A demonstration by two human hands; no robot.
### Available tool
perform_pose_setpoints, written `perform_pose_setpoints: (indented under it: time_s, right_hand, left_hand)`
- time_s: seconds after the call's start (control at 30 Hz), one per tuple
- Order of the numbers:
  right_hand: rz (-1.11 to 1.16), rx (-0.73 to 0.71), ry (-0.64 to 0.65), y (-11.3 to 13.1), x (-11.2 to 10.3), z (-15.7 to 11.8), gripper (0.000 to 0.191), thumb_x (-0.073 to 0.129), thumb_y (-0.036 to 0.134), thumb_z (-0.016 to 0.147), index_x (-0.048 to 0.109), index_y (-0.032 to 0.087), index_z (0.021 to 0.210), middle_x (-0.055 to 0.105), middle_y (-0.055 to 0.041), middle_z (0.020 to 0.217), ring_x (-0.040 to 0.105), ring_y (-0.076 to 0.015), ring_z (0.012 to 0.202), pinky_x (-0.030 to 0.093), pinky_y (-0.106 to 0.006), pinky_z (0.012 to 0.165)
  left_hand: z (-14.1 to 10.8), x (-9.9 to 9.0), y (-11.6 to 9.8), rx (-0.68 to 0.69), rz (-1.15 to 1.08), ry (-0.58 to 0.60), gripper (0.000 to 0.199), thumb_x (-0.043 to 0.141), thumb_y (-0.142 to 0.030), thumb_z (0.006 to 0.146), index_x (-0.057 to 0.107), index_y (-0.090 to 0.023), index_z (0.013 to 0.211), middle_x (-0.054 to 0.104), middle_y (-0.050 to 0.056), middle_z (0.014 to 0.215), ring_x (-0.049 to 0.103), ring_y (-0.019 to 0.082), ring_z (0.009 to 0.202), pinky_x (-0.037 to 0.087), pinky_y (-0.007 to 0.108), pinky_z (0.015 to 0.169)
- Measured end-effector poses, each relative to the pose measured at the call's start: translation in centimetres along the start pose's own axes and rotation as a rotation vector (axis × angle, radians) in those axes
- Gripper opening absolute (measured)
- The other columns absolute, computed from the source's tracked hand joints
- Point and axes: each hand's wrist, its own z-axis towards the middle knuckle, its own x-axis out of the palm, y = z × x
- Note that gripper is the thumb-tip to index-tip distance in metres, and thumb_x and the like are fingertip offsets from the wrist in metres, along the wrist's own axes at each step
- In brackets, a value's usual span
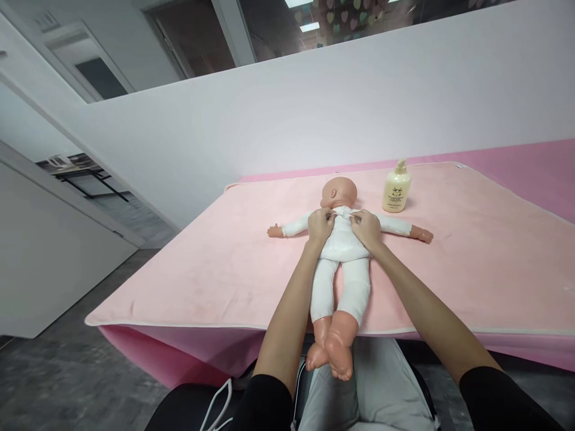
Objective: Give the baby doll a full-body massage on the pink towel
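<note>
A baby doll [345,245] with a white cloth body lies stretched out on the pink blanket, its bald head away from me and its arms spread to both sides. Its feet hang past the table's near edge, over my lap. At the upper torso, just below the neck, my left hand [321,224] is closed in a pinch on thin white cloth or string. Opposite it, a small gap away, my right hand [366,228] pinches the same white material. My fingertips partly hide what they grip.
To the right of the doll's head stands a pale yellow pump bottle [396,188]. The pink blanket [215,257] covers the table, over a darker pink cloth [534,173]. A white half wall [314,114] rises behind. A white cable [221,404] hangs near my seat.
</note>
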Motion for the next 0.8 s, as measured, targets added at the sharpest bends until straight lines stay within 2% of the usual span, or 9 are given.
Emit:
perform_pose_setpoints:
  time_s: [0.1,0.17,0.33,0.43,0.53,0.63,0.73,0.8]
  right_hand:
    - [0.058,0.036,-0.042,-0.1,0.1,0.3,0.035,0.040,0.034,0.088,0.065,0.017,0.104,0.066,-0.0073,0.100,0.059,-0.0194,0.093,0.041,-0.028,0.083]
    - [0.047,0.057,-0.039,-0.3,0.2,0.8,0.036,0.040,0.033,0.087,0.062,0.016,0.111,0.065,-0.0090,0.101,0.058,-0.0199,0.096,0.041,-0.028,0.085]
    - [-0.022,0.124,0.117,-0.4,0.1,2.4,0.037,0.055,0.031,0.077,0.064,0.016,0.110,0.058,-0.0121,0.115,0.057,-0.0213,0.101,0.040,-0.030,0.089]
    - [-0.009,0.149,0.153,-0.3,0.1,3.0,0.033,0.060,0.032,0.076,0.067,0.016,0.103,0.062,-0.0106,0.110,0.059,-0.0201,0.099,0.042,-0.028,0.086]
    - [-0.049,0.158,0.119,-0.1,0.5,3.1,0.026,0.059,0.031,0.078,0.071,0.014,0.092,0.067,-0.0114,0.097,0.061,-0.0207,0.092,0.043,-0.027,0.079]
    - [-0.118,0.148,0.068,0.1,0.8,2.6,0.027,0.053,0.032,0.082,0.072,0.013,0.088,0.067,-0.0138,0.093,0.062,-0.0231,0.089,0.043,-0.029,0.077]
    - [-0.115,0.098,0.065,0.0,0.8,1.7,0.032,0.045,0.033,0.086,0.071,0.015,0.093,0.067,-0.0121,0.096,0.062,-0.0242,0.091,0.043,-0.031,0.080]
    - [-0.093,0.054,0.057,-0.5,0.8,1.0,0.037,0.037,0.033,0.089,0.067,0.017,0.104,0.065,-0.0100,0.106,0.060,-0.0241,0.097,0.043,-0.033,0.084]
  left_hand:
    - [-0.1,0.2,0.2,0.007,-0.029,-0.017,0.015,0.056,-0.022,0.079,0.069,-0.020,0.086,0.071,0.004,0.091,0.063,0.017,0.085,0.044,0.027,0.078]
    - [-0.2,0.3,0.4,0.019,-0.051,-0.025,0.015,0.057,-0.022,0.078,0.070,-0.020,0.085,0.071,0.004,0.089,0.063,0.018,0.084,0.044,0.028,0.078]
    - [-0.4,0.2,0.6,0.022,-0.090,-0.022,0.015,0.059,-0.019,0.077,0.071,-0.020,0.085,0.071,0.003,0.089,0.063,0.018,0.084,0.045,0.029,0.078]
    - [-0.5,0.2,0.6,0.021,-0.109,-0.028,0.015,0.060,-0.017,0.076,0.071,-0.019,0.086,0.071,0.004,0.090,0.063,0.019,0.086,0.045,0.029,0.079]
    - [-0.5,0.3,0.7,0.033,-0.128,-0.045,0.015,0.061,-0.016,0.075,0.071,-0.018,0.085,0.071,0.005,0.090,0.062,0.019,0.085,0.046,0.031,0.080]
    - [-0.5,0.6,0.9,0.054,-0.162,-0.065,0.014,0.061,-0.017,0.075,0.072,-0.018,0.085,0.071,0.006,0.089,0.062,0.019,0.086,0.046,0.031,0.082]
    - [-0.8,0.7,1.3,0.075,-0.245,-0.095,0.017,0.057,-0.019,0.079,0.071,-0.019,0.089,0.070,0.005,0.096,0.062,0.018,0.093,0.045,0.032,0.090]
    - [-1.4,0.7,2.0,0.082,-0.316,-0.103,0.022,0.053,-0.020,0.082,0.069,-0.020,0.096,0.068,0.004,0.105,0.060,0.017,0.101,0.042,0.033,0.097]
